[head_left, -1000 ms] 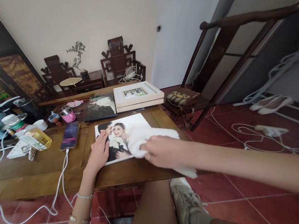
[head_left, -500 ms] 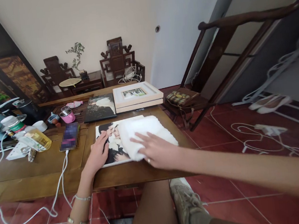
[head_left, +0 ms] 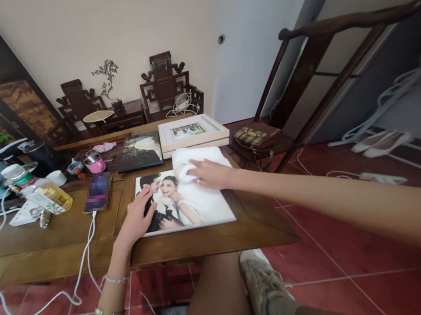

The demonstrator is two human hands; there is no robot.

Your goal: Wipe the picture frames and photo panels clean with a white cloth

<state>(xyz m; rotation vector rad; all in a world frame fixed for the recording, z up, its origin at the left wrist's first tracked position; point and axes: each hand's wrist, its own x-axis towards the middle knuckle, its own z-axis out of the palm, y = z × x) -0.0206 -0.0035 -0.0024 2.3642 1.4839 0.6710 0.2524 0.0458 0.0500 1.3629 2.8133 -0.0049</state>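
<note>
A photo panel [head_left: 204, 210] with a couple printed on it lies flat near the table's front edge. My left hand [head_left: 137, 215] rests on its left side, fingers stretched out and pressing the surface. Over the panel's upper right part lies a bunched white towel [head_left: 203, 156]. My right hand [head_left: 212, 174] grips this towel and presses it down, its fingertips partly sunk in the folds. The towel hides the panel's far right corner.
Behind the panel lie a dark photo panel [head_left: 140, 151] and stacked pale frames [head_left: 193, 138]. To the left are a phone [head_left: 98, 190] on a white cable, a pink cup [head_left: 95, 163] and an oil-coloured bottle [head_left: 48, 192]. A wooden chair [head_left: 298, 63] stands right.
My right hand has moved the towel away from me, toward the panel's far right corner, uncovering the woman's face and the lower right. My left hand stays in place.
</note>
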